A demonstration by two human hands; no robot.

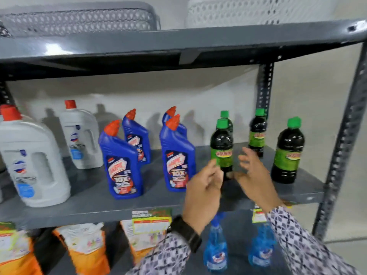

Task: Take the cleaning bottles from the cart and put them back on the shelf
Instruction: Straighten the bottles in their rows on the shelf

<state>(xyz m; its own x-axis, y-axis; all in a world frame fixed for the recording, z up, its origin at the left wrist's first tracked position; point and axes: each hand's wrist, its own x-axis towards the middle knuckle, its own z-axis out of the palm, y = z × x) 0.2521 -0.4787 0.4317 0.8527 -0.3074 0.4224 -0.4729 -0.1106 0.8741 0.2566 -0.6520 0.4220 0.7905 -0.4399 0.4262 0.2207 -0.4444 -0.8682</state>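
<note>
while both of your hands flank the dark green-capped bottle (222,149) on the shelf (99,207), left hand (202,187) loosely curled, right hand (256,175) spread wide, neither grips it. expect stiff, slick, liquid-heavy plastic; hold the labelled midsection.
</note>
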